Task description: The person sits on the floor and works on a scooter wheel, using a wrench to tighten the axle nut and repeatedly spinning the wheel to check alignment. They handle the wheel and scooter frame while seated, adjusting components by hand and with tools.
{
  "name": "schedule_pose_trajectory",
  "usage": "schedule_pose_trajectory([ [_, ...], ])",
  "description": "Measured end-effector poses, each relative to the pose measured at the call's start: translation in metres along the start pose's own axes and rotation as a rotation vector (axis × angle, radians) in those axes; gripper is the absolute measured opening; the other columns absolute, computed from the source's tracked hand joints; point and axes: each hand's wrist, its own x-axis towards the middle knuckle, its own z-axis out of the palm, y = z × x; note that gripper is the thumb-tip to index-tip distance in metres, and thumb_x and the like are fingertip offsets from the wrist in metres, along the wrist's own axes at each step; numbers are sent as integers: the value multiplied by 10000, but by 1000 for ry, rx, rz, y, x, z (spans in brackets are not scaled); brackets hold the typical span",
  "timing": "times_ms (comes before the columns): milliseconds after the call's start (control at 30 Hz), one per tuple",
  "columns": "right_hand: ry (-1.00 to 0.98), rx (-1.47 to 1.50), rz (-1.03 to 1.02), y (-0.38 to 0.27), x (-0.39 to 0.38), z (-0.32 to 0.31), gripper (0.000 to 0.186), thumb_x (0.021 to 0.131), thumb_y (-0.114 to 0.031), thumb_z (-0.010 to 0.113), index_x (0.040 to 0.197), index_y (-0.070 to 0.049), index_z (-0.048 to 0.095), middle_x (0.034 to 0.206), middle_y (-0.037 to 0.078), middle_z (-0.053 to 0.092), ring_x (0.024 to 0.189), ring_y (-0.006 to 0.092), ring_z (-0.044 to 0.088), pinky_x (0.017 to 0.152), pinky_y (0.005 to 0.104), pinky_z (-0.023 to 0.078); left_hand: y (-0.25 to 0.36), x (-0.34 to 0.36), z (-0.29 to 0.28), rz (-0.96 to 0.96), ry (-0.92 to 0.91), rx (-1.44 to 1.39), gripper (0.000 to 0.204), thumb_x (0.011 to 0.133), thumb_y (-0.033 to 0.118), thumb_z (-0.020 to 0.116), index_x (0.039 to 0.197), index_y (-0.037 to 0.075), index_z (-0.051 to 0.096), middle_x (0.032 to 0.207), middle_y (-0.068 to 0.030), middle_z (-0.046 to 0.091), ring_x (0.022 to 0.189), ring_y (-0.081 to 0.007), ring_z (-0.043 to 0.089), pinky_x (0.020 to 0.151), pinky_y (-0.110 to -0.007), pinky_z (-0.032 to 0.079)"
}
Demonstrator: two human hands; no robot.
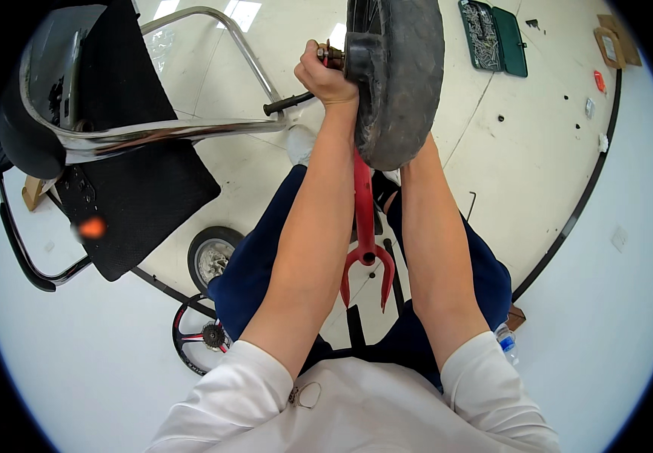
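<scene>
We've glossy tiles (507, 151) under our left fingers (310, 66), black chair (145, 181) leftward; scuffed dark wheel (409, 83), those fingers clamped on its axle (334, 57); right fingers hidden, can't tell.

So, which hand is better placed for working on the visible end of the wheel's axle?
Left, probably: the left hand is curled at this axle end, whereas the right hand is hidden behind the tyre.

The pale tiled floor (522, 189) carries an open green case (510, 41) of metal parts (482, 36), with a cardboard box (609, 47) to its right, a hex key (472, 204) on its near side, and a chair (156, 192) well left.
</scene>
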Motion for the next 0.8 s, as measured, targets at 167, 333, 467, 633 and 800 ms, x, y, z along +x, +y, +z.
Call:
schedule_pose_trajectory([
  [167,8,91,43,7,9,-6,70,815,-24,599,830,44,592,608,1,430,601,95,352,531,273,307,12,-3,4,146,-159,79,147,922,33,526,1006,-84,556,733,-81,533,565,-129,487,459,-251,413],
  [333,27,118,-21,4,5,-4,79,814,-24,612,842,50,600,600,19,434,586,98,373,529,275,320,14,1,8,252,23,150,226,938,119,522,939,-104,558,703,-80,539,548,-120,482,452,-233,388],
  [467,60,122,-81,5,8,-1,88,813,-24,622,851,54,606,593,34,437,574,100,390,527,278,330,24,2,5,-96,-49,-35,333,957,203,475,901,-110,572,669,-80,539,548,-120,492,459,-235,385],
  [633,67,224,-71,21,9,18,101,815,-28,633,862,60,615,586,53,451,557,107,423,526,281,351,36,16,-6,-340,-146,-182,388,976,241,424,927,-109,585,665,-81,537,551,-119,492,485,-249,407],
  [800,87,350,-34,54,21,17,126,836,-62,629,847,62,613,591,67,501,531,138,468,528,296,396,14,4,-2,-102,-293,14,293,973,174,489,1106,-78,557,865,-96,529,655,-138,526,546,-251,448],
])
